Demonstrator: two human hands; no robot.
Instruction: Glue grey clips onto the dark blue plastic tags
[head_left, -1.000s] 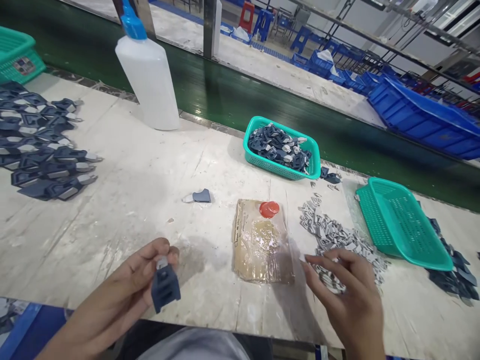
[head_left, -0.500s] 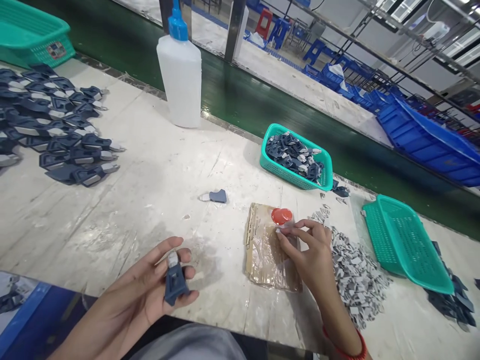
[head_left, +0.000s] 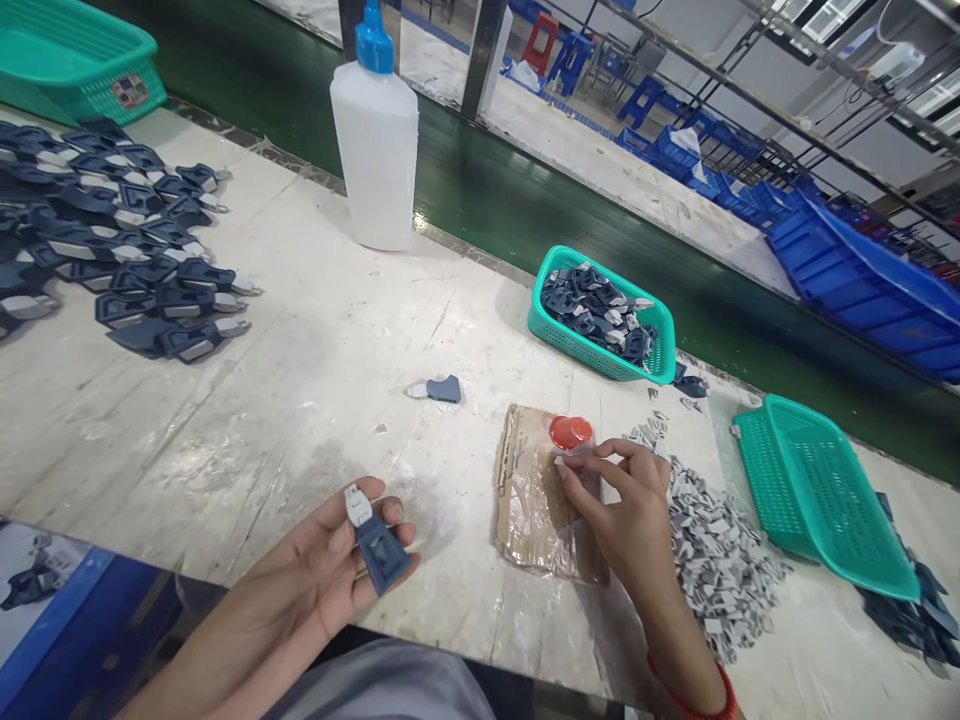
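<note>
In my left hand [head_left: 352, 555] lies a dark blue plastic part [head_left: 381, 550] with a light grey tip, held by the thumb and curled fingers. My right hand [head_left: 626, 500] pinches a small pale piece [head_left: 560, 461], mostly hidden by the fingertips, just above a cardboard pad [head_left: 532, 510] wrapped in clear tape. A red round cap [head_left: 568, 432] sits on the pad's far end, close to those fingertips. Another blue-and-grey part [head_left: 442, 389] rests on the table beyond my left hand. Beside my right wrist is a heap of small grey pieces [head_left: 720, 560].
A white bottle with a blue cap [head_left: 379, 150] stands at the table's far edge. Many blue parts [head_left: 142, 240] are laid out at left, near a green basket [head_left: 112, 85]. One green basket [head_left: 585, 350] holds blue parts; another green basket [head_left: 840, 500] stands at right. A green belt [head_left: 480, 200] runs behind.
My left hand has shifted slightly right and turned the blue part, so its grey tip and face show more. My right hand stays by the red cap, still pinching. The view has shifted slightly.
</note>
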